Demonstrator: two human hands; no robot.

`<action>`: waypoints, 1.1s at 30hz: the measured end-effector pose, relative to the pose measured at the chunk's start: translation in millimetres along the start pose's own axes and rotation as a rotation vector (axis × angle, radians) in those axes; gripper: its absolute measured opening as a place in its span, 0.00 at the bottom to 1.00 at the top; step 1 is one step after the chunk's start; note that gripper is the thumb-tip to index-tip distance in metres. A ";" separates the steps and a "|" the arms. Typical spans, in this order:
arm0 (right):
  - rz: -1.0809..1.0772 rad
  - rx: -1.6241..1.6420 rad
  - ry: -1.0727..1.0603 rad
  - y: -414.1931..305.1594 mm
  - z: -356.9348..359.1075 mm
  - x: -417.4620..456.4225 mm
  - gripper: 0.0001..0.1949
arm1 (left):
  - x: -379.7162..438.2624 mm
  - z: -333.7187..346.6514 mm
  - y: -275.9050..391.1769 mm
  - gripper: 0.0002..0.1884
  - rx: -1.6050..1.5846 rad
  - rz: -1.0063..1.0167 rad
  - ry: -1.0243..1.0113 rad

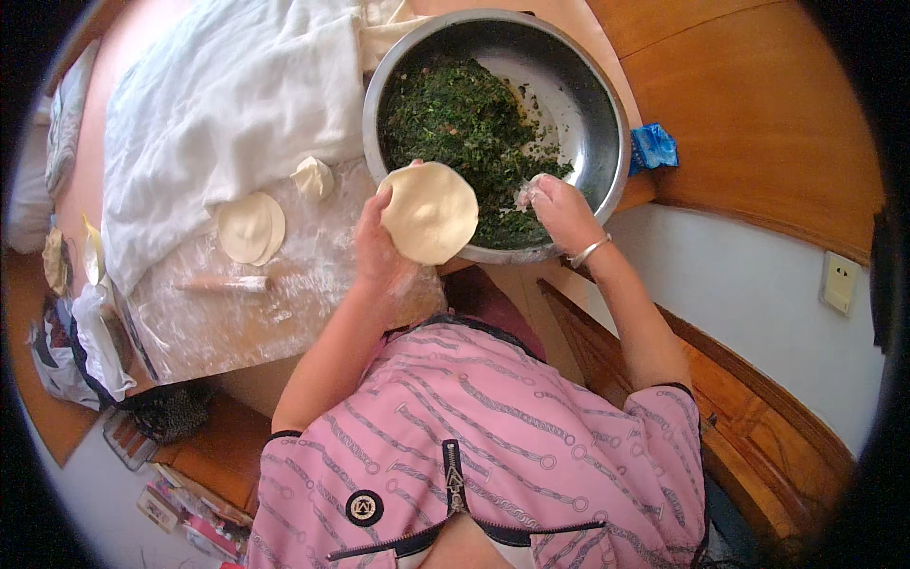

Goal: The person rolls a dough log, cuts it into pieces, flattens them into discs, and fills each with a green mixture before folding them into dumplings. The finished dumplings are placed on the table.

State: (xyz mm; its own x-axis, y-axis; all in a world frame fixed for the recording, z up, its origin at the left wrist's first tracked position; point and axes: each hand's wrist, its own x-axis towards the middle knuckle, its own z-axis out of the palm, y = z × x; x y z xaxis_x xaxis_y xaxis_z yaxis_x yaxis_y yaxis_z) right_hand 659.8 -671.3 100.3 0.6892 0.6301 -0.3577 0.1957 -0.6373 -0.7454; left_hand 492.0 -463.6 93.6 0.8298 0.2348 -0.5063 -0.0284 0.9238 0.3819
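Note:
My left hand (377,235) holds a round, flat dough wrapper (429,213) by its left edge, over the near rim of a large stainless steel basin (617,135). Chopped green leafy filling (455,121) is heaped in the basin's left and near side. My right hand (565,210), with a bangle at the wrist, is inside the basin's near right side, at the filling. Its fingers are closed around a small shiny object (525,193), mostly hidden, whose kind I cannot tell.
On the floured board (313,306) lie overlapping dough wrappers (249,227), a folded dough piece (313,179) and a rolling pin (224,284). A white cloth (234,92) covers the board's far part. A blue packet (654,148) sits right of the basin. Plastic bags (99,334) are at left.

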 end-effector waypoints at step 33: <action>-0.042 -0.596 -0.244 62.2 41.6 25.4 0.16 | -8.7 -24.4 19.8 0.34 -0.055 0.122 0.068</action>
State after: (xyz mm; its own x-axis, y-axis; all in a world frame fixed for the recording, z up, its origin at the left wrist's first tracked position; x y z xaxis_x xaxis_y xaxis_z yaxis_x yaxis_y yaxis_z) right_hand 660.4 -676.5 21.5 0.5076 0.6978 -0.5054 0.6216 -0.7028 -0.3460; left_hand 470.6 -439.9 86.6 0.7788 0.3642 -0.5107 -0.1585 0.9020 0.4016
